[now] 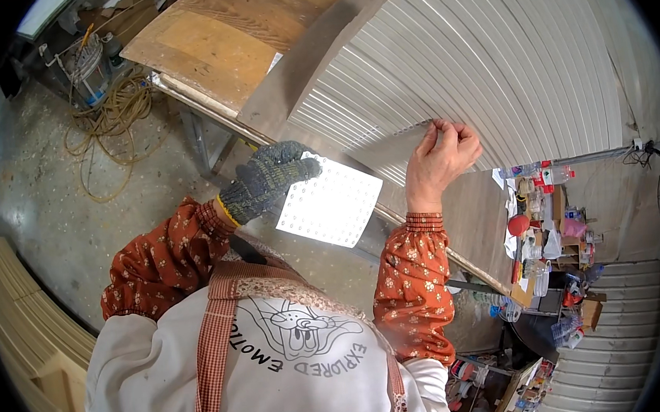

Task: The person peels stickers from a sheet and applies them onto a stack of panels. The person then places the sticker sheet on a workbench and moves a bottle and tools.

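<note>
My left hand (266, 181), in a dark grey knitted glove, grips the upper left corner of a white sheet (331, 206) between thumb and fingers. Rows of small marks, like little stickers, cover the sheet. My bare right hand (443, 160) is raised to the near edge of a large stack of grey-white panels (481, 55). Its thumb and fingertips are pinched together against a panel's edge. Whatever they hold there, if anything, is too small to make out. A row of small dots runs along the panel edges left of those fingertips.
The panels lie on a long workbench (472, 233) with a wooden board (231, 35) at its far left. A coiled yellowish hose (117, 106) lies on the floor by a bucket (89, 76). Beige boards (33, 322) stand at left. Cluttered shelves (553, 227) are at right.
</note>
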Motion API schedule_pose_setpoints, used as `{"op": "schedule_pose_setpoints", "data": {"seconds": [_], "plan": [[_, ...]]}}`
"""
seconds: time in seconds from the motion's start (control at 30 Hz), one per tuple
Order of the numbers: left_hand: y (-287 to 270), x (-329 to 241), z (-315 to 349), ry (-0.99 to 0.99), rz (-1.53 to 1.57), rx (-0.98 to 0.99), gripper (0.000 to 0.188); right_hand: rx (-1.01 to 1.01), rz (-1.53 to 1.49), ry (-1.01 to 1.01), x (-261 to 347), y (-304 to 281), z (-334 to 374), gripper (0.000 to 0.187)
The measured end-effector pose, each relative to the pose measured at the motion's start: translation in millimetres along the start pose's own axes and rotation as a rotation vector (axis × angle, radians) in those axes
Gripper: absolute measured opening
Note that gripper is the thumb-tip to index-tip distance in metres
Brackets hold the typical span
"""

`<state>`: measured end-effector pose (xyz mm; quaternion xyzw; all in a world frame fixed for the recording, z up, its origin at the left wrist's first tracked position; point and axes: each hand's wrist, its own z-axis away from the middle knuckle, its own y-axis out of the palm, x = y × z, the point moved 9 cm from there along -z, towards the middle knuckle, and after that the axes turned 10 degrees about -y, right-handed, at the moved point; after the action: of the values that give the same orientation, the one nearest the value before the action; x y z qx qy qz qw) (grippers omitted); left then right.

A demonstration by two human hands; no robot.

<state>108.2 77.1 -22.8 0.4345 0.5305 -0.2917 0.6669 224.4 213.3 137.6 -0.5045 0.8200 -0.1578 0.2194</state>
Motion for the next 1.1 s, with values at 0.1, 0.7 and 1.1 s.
{"op": "schedule_pose_setpoints", "data": {"seconds": [0.1,0.7,1.1], "plan": [[1.0,-4.9,2.0,0.033,-0.064,0.009,0.016,-0.007,0.002,-0.006,0.1,-0.6,0.8,0.013],[32.1,-16.3,6.8,0.582,-0.66,0.071,0.024,0.455,-0.781,0.01,55.9,7.4,14.2,0.012],[46.4,-35.1,17.5,0.761,-0.968,-0.037,0.021,0.363,-0.788,-0.052,63.4,-0.5,32.5,0.013]]}}
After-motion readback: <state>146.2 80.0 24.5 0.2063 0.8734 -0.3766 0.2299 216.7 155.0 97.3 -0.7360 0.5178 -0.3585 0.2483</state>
